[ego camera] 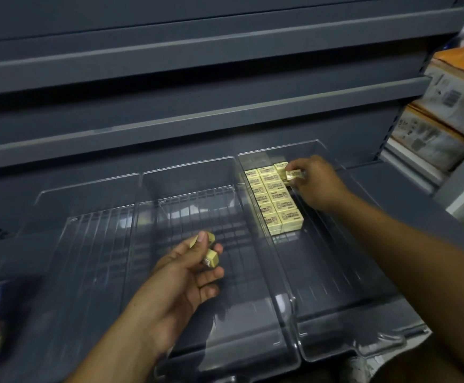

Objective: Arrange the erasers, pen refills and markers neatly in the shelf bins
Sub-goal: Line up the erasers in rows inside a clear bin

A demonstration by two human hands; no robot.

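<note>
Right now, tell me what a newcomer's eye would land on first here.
The pale yellow eraser block stands out, packed in neat rows against the left wall of the right clear bin, in its far half. The right hand pinches a single eraser at the block's far right corner. The left hand grips spare erasers above the middle bin, against the dark grey shelving.

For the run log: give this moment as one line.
right hand: pinches eraser beside eraser rows, right bin | left hand: holds spare erasers over middle bin
</note>
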